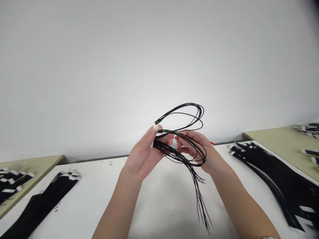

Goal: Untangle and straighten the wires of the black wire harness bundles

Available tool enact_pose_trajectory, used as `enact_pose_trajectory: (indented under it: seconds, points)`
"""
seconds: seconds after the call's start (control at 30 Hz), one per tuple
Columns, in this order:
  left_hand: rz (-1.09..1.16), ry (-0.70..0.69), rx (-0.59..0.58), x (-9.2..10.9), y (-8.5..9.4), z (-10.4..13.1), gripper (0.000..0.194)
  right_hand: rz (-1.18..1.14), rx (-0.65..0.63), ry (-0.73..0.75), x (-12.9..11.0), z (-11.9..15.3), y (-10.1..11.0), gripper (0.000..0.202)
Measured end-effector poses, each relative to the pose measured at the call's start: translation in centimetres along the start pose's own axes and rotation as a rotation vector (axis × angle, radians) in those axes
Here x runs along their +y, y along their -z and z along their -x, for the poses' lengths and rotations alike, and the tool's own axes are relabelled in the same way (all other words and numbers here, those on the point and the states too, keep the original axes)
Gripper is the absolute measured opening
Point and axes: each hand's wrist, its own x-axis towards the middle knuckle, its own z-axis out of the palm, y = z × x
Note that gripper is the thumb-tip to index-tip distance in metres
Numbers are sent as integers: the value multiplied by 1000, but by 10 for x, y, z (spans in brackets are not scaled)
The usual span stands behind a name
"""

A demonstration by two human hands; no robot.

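Black thin wires (180, 156) with white plastic connectors form a wire harness, raised above the white table. My left hand (143, 156) grips it at the connectors; one white connector (156, 126) shows at the thumb tip. From there some wires bend up in a loop (196, 105) to the right, others bend down, and their loose ends (206, 219) hang low. My right hand (199, 146) is just right of the connectors, behind the wires. Its fingers are curled and its fingertips meet among the wires; exactly which strands they pinch is partly hidden.
On the table (99, 199), a bundle of black cables with white ends (57, 189) lies at left. A larger black cable bundle (271, 176) lies at right. Greenish side tables (269, 134) carry more cables. A plain wall (149, 59) stands behind.
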Motion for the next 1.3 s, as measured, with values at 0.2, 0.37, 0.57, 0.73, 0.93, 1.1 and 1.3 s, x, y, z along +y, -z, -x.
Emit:
enact_pose_trajectory:
  seconds: [0.2,0.37,0.57,0.73,0.93,1.1,1.3]
  points:
    - [-147,-209,40,-9,-7,-1,19,195,109,103,8,1,-11,27]
    - [-211,-293,-9,-20,-10,-2,21,212,227,172,20,0,-11,26]
    - [-120,-290,-28,-24,-12,-1,20,296,70,199,16,5,-10,14]
    - [-53,-208,-64,-23,-13,-1,20,482,-8,280,3,12,-14,6]
    - [-22,-194,-62,-24,-14,-3,19,855,193,660,11,14,-17,23]
    - [-7,-222,-74,-26,-15,-6,21,1135,244,779,11,15,-19,17]
    - [-5,-229,-83,-29,-14,-7,23,1215,212,752,11,14,-17,17]
